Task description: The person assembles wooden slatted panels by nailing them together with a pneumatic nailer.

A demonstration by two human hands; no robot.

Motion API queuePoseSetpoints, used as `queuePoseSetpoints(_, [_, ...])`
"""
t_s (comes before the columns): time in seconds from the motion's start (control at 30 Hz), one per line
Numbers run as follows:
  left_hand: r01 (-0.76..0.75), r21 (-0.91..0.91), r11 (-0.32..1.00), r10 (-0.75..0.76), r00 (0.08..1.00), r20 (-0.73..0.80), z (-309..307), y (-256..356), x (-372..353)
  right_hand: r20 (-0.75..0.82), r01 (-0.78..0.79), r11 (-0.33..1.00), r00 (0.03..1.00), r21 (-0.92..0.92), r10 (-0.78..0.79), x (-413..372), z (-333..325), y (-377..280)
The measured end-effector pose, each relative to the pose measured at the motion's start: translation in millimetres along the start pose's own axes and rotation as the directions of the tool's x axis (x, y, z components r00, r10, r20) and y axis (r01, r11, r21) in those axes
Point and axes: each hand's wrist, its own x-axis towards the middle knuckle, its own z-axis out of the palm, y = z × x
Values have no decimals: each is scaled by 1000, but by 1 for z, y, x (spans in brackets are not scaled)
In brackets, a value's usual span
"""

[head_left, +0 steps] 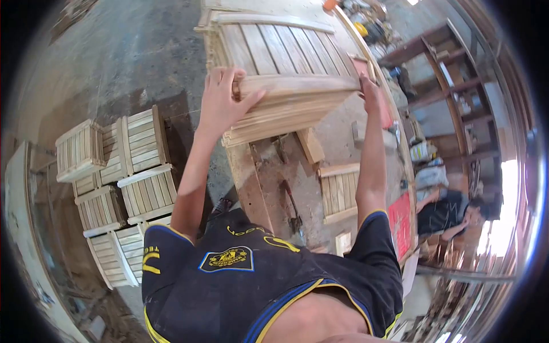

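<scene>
A stack of slatted wooden panels [280,108] stands at the far part of the workbench. The top slatted wooden panel [274,48] has its near edge blurred by motion. At that panel's near left corner, my left hand [220,97] grips the edge, fingers over the end and thumb along the near side. My right hand [370,94] is closed around the near right corner, its fingertips partly hidden. Closer to me, a smaller slatted panel [339,191] lies flat on the bench.
Pliers-like tool [291,206] and a wood block [310,146] lie on the workbench [246,188]. More slatted panels [117,200] are piled on the left. Shelving [452,86] stands at right, near another person [440,214]. A red sheet [400,223] covers part of the bench's right side.
</scene>
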Motion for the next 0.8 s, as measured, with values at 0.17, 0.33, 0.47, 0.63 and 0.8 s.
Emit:
queuePoseSetpoints(0.17, [-123,-154,980,85,970,-229,45,-11,-6,-158,78,931,987,357,-22,15,26,28])
queuePoseSetpoints(0.33, [-142,-146,979,93,948,-304,59,-15,-2,-334,409,895,880,176,-336,46,40,25])
queuePoseSetpoints(0.47, [-199,-142,970,135,920,-367,63,-19,-3,-352,334,928,899,164,-261,43,43,25])
queuePoseSetpoints(0.63, [-160,-143,977,96,922,-376,63,-21,-8,-322,189,839,947,511,-17,68,49,61])
queuePoseSetpoints(0.8, [-36,21,999,41,785,-619,43,1,-28,-594,126,992,798,-6,-105,-67,0,118])
